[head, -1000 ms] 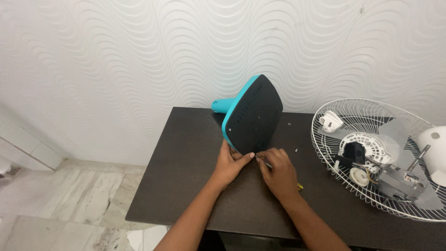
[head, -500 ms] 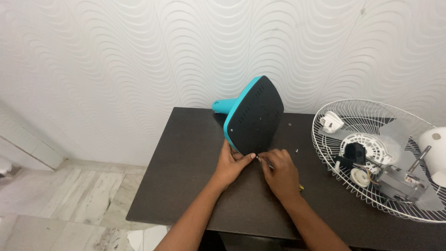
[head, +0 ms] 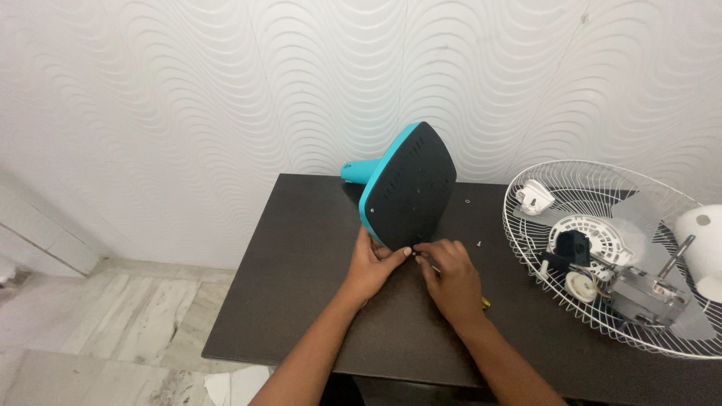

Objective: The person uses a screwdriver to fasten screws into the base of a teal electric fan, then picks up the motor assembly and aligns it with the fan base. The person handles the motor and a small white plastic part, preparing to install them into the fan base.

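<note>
A teal fan base (head: 410, 188) lies tipped on its side on the dark table (head: 301, 256), its black underside facing me. My left hand (head: 374, 265) grips the lower edge of the base, thumb on the black plate. My right hand (head: 450, 278) is closed around a screwdriver (head: 485, 302) whose yellow handle end shows behind the palm. Its metal tip meets the lower corner of the base next to my left thumb.
A white wire fan guard (head: 609, 252) lies flat at the right, holding a white plug (head: 535, 197), a motor assembly (head: 639, 289) and a white housing (head: 703, 248). Small loose screws (head: 479, 243) lie on the table. A wavy white wall stands behind; marble floor at the left.
</note>
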